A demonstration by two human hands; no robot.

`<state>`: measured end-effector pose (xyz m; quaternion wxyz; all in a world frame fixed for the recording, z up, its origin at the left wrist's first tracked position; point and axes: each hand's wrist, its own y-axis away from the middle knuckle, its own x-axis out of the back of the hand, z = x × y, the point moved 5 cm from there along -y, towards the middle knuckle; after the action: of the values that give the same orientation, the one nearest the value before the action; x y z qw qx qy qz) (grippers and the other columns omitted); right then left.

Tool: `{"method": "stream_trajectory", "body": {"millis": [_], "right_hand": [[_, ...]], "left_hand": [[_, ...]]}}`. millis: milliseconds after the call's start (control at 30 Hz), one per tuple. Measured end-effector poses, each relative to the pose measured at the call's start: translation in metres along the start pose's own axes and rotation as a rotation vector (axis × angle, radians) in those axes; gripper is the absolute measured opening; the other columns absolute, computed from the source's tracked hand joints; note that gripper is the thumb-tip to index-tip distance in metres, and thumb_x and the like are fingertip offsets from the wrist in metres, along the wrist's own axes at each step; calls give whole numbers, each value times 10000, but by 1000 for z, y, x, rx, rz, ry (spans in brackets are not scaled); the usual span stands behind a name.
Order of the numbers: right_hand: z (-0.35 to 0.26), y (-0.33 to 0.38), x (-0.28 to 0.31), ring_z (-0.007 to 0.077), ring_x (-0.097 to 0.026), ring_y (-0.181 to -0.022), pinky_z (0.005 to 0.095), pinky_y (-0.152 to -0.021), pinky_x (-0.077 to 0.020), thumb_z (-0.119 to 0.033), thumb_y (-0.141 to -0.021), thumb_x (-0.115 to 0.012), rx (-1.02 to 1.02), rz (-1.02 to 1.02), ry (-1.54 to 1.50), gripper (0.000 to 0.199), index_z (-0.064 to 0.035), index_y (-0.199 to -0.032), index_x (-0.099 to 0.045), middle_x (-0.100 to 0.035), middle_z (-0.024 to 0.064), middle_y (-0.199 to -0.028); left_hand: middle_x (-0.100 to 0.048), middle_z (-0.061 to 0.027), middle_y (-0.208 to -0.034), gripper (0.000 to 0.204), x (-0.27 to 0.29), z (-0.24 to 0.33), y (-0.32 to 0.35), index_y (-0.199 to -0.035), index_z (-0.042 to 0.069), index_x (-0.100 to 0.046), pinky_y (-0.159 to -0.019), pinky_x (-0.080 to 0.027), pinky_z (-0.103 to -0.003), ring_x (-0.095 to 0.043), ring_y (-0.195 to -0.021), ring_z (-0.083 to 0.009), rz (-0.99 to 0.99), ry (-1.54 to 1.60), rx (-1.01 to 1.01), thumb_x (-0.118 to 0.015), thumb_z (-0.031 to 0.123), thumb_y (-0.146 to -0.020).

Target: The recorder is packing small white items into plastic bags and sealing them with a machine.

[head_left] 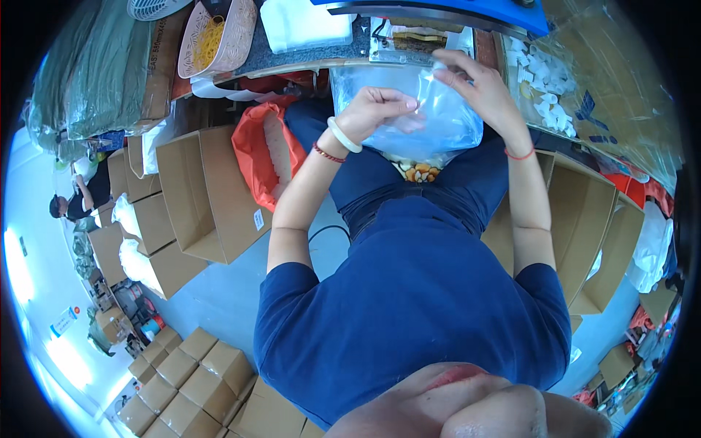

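A large clear plastic bag [456, 131] hangs from the bench edge over my lap, and both my hands are in front of it. My left hand [374, 113] has its fingers curled and its thumb and forefinger together at the bag's middle. Whatever that pinch holds is too small or see-through to make out. My right hand [485, 91] is higher, by the bench edge, with bent fingers and thumb closing around something small and pale. Just above the hands sits a metal fixture [398, 56] under a blue machine [445, 14].
White plastic parts [544, 84] fill a tray at the right. A pink basket [235, 36] with yellow bands and a white container [307, 25] stand on the bench. Open cartons [212, 193] and a red sack [255, 157] flank my left; more cartons [577, 212] are at right.
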<state>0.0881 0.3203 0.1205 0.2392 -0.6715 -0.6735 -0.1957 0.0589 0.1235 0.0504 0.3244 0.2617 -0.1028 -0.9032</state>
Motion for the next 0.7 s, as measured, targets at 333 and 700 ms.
{"method": "stream_trajectory", "body": {"millis": [333,700], "right_hand": [[72,37,53,319,-612,-958,394,-829,-490,-151,-916,-614,-41,585,806,168,-64,-1043,-681,-675,108,-1016],[72,42,60,314,-649,-970,393,-835,-505,-229,-974,-592,-176,723,505,275,-18,-1151,-599,-673,157,-1072]], "left_hand": [[-667,-157,-1150,284,19,8,-55,-1149,-61,-613,-848,-565,-405,-667,-1045,-321,155,329,-39,-602,153,-962],[-659,-184,-1166,451,131,84,-10,-1224,-8,-624,-942,-460,-455,-623,-1063,-314,947,-1181,-683,-696,286,-891]]}}
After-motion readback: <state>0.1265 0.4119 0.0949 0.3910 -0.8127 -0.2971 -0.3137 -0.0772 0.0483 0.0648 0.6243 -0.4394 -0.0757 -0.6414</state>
